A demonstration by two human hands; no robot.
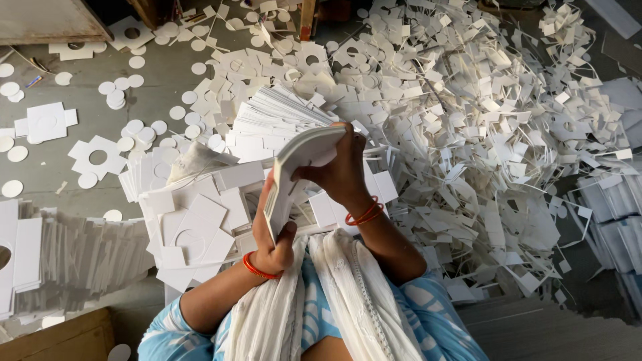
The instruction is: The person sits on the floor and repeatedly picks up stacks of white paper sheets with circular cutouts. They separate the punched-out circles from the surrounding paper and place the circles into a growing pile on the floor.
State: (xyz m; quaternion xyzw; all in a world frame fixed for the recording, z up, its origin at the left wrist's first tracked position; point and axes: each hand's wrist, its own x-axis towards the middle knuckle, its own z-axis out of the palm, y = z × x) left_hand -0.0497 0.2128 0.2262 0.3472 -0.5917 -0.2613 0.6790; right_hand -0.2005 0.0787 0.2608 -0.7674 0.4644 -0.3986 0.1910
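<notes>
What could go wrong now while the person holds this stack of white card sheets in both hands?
The stack of sheets is gripped only at its ends by the left hand and right hand, so sheets may slip out. Fallen ones might get lost among the heap of offcuts.

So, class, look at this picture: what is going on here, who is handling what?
A person seen from above holds a stack of white die-cut card sheets in both hands. The left hand grips its near end, the right hand its far end. Beyond lie a fanned pile of sheets, a large heap of white offcuts, and punched-out card discs scattered on the grey floor.
</notes>
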